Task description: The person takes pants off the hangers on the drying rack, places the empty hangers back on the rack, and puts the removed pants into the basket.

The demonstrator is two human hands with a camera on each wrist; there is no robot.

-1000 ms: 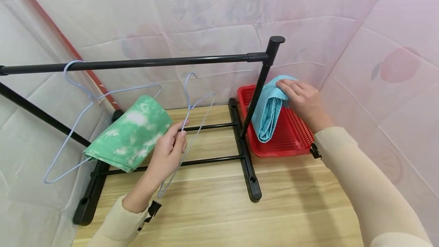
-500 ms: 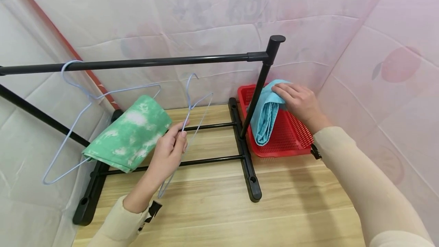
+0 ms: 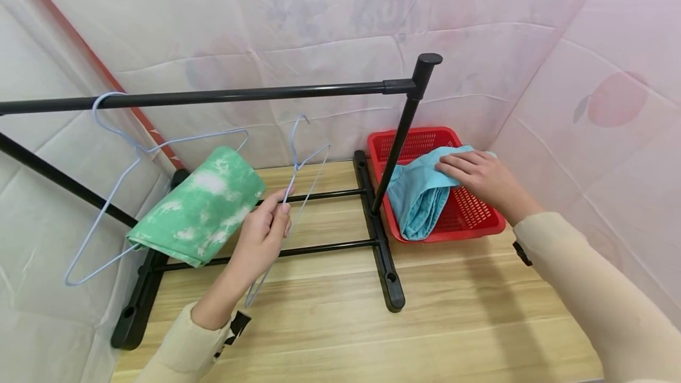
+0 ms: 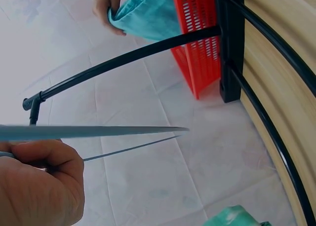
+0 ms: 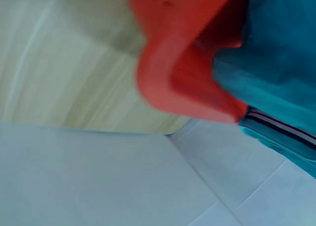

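My left hand (image 3: pixel 264 232) pinches a thin light-blue wire hanger (image 3: pixel 294 161), its hook pointing up below the black rail. In the left wrist view the hanger runs across in front of that hand (image 4: pixel 42 179). At the right, my right hand (image 3: pixel 481 179) holds a folded blue garment (image 3: pixel 425 194) from above, fingers over its upper edge and thumb hidden. The garment lies low in the red basket (image 3: pixel 473 229). A dark-and-white striped band (image 5: pixel 281 127) shows on it in the right wrist view. Draped on another hanger (image 3: pixel 106 205) is a folded green tie-dye cloth (image 3: pixel 204 205).
A black clothes rack (image 3: pixel 239 96) spans the left and middle, its right post (image 3: pixel 396 152) standing between the left hand and the basket. Its feet (image 3: pixel 388 276) rest on the wood-grain tabletop (image 3: pixel 330 336). White printed sheets (image 3: pixel 319 16) enclose the back and sides.
My right hand has come down and to the right, lowering the blue garment further into the red basket. The left hand and its hanger have stayed nearly still.
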